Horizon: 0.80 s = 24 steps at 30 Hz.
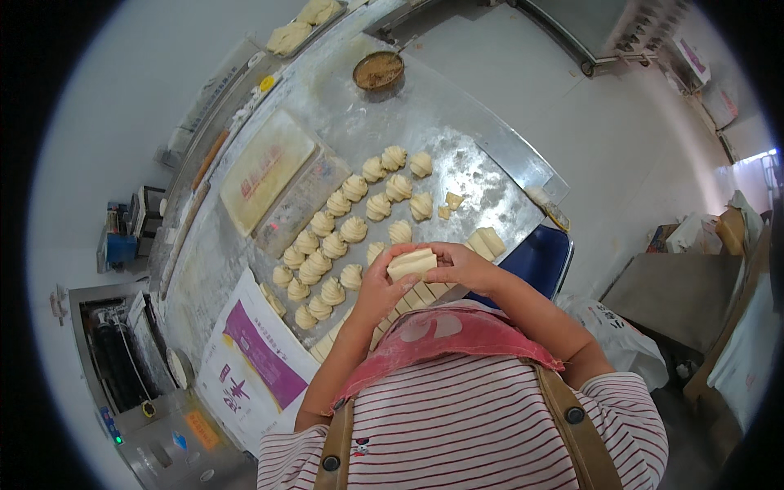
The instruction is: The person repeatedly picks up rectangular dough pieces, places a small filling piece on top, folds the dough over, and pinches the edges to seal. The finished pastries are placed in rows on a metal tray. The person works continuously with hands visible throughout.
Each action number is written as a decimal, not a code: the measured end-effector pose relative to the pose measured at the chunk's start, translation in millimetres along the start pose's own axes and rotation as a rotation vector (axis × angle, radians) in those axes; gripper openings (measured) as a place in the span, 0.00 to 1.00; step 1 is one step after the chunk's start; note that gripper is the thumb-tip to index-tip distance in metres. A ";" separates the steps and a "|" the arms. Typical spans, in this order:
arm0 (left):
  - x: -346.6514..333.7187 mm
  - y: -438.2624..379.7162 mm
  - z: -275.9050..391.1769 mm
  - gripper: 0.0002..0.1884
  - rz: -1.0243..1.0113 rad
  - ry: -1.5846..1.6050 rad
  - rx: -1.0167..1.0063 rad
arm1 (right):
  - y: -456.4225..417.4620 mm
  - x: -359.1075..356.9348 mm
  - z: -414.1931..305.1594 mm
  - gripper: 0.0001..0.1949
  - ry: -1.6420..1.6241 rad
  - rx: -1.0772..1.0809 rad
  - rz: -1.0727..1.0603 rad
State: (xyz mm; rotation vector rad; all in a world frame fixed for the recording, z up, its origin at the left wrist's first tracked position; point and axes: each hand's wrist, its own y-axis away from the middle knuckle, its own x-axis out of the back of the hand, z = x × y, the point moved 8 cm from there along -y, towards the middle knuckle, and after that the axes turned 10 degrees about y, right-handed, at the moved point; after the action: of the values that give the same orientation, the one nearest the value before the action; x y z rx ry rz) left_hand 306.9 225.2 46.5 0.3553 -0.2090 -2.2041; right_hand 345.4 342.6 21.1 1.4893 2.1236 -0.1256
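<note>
A pale, layered piece of dough (pixel 413 264) is held up between my two hands, just above the metal worktable (pixel 392 116). My left hand (pixel 383 282) grips its left end, with the thumb in front. On the right end are the thumb and fingers of my right hand (pixel 460 267). Below them runs a row of cut dough strips (pixel 422 295) along the table's near edge, partly hidden by my forearms and apron. Beyond my hands stand several twisted dough rolls (pixel 353 229) in slanting rows. Two small dough scraps (pixel 452 202) lie to their right.
A bowl of brown crumbly filling (pixel 378 70) stands at the far end. Left are a lidded plastic box (pixel 269 171), a printed flour sack (pixel 251 367), rolling pins (pixel 190 226) and a dough-rolling machine (pixel 122 349). A blue bin (pixel 539 257) and a brush (pixel 548 208) are at the right edge.
</note>
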 end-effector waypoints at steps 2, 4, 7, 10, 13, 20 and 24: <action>-8.3 -3.4 14.5 0.27 -0.053 -0.036 -0.014 | -2.0 4.5 6.6 0.27 0.105 0.017 0.021; -7.9 -5.5 12.6 0.33 -0.083 -0.020 -0.022 | -3.1 7.6 8.9 0.27 0.140 0.066 0.056; -5.8 -8.4 7.6 0.36 -0.054 0.060 -0.012 | -3.6 16.6 -1.6 0.26 0.350 0.201 0.136; -3.3 -6.9 12.0 0.37 0.036 0.091 -0.020 | -4.1 17.1 -12.3 0.27 0.277 0.200 0.163; -1.7 -8.4 15.7 0.36 0.095 0.129 -0.061 | -4.4 16.3 -10.9 0.27 0.166 0.164 0.181; 2.8 -6.1 22.7 0.27 0.129 0.052 -0.092 | -0.3 14.3 -24.6 0.25 0.409 0.266 0.277; 6.5 -8.8 20.2 0.26 0.063 0.043 -0.041 | 0.6 16.6 -18.7 0.24 0.381 0.276 0.312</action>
State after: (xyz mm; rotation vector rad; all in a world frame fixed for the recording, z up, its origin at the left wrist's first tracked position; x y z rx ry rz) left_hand 290.0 225.9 62.1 0.3682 -0.1491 -2.1335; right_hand 334.9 363.8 29.3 2.1329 2.1892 -0.0208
